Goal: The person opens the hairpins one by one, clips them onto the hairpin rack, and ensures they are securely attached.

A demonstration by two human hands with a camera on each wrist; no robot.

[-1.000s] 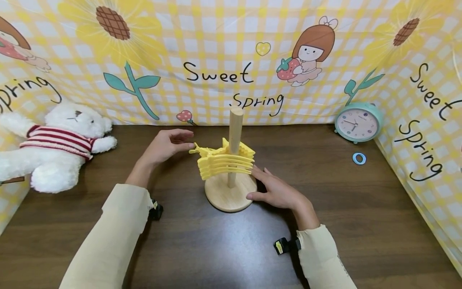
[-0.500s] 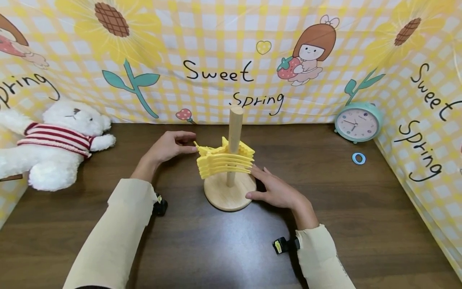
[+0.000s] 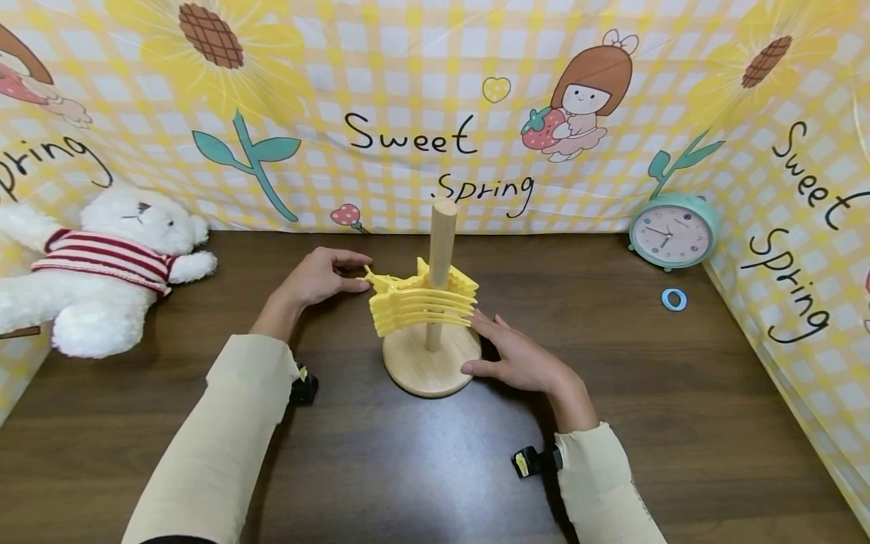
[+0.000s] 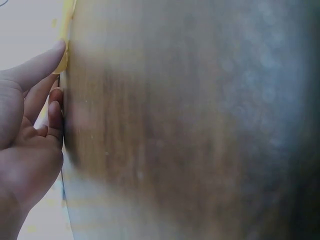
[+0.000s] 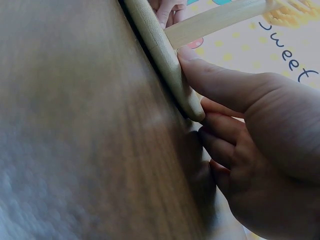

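A light wooden stand with a round base [image 3: 431, 374] and an upright pole [image 3: 443, 242] stands mid-table. Around the pole, above the base, sits a yellow plastic piece [image 3: 421, 306] with several curved bars stacked along its front; its exact kind is unclear. My left hand [image 3: 319, 276] is at its left end, where thumb and forefinger pinch a thin yellow tip [image 4: 62, 65]. At the base's right rim, my right hand [image 3: 523, 359] grips the stand: in the right wrist view the thumb [image 5: 215, 82] lies on top and the other fingers are at the edge.
A white teddy bear [image 3: 102, 317] in a striped shirt lies at the left. At the right stand a mint alarm clock [image 3: 671, 233] and, nearer, a blue ring [image 3: 674, 300]. Yellow checked cloth [image 3: 401, 68] walls the brown table [image 3: 408, 468] at the back and sides.
My left hand has moved slightly right, its thumb and forefinger now closer round the yellow piece's left tip. My right hand keeps its hold on the base.
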